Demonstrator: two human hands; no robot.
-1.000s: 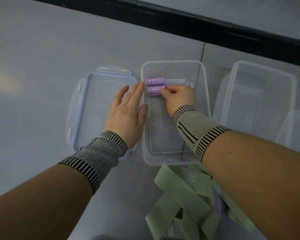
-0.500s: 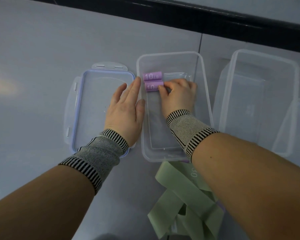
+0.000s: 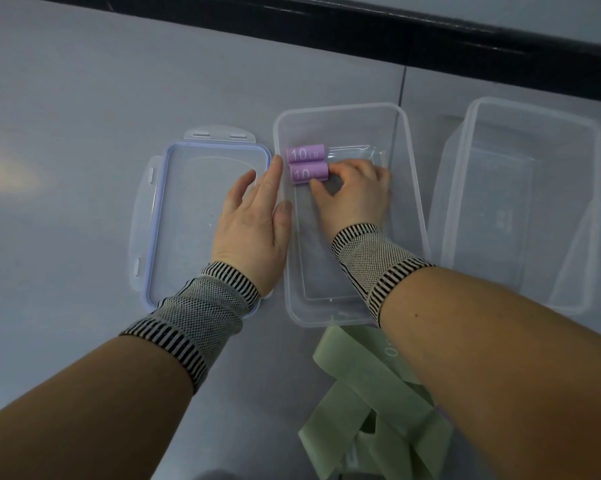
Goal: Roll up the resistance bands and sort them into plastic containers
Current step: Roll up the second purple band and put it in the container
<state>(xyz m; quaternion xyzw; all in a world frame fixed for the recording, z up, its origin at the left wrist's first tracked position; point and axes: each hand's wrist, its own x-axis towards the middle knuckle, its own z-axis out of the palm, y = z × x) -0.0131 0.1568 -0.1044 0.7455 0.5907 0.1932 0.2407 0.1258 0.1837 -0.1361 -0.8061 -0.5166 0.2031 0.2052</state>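
Observation:
Two rolled purple bands marked "10 LB" lie side by side at the far left of a clear plastic container [image 3: 411, 188]: the far roll [image 3: 306, 154] and the near roll [image 3: 307, 173]. My right hand [image 3: 356, 194] is inside the container and pinches the right end of the near roll with thumb and fingers. My left hand [image 3: 255, 220] lies flat with straight fingers against the container's left wall, partly over the lid. Loose pale green bands [image 3: 371, 400] are heaped in front of the container, partly hidden by my right forearm.
A clear lid with a blue seal [image 3: 184, 216] lies left of the container. Two more clear containers [image 3: 520, 202] stand at the right, one cut off by the frame edge. A dark strip [image 3: 326, 26] runs along the grey table's far side.
My right hand has shifted slightly on the near purple roll, its fingers now curled at the roll's right end. My left hand stays flat against the container wall.

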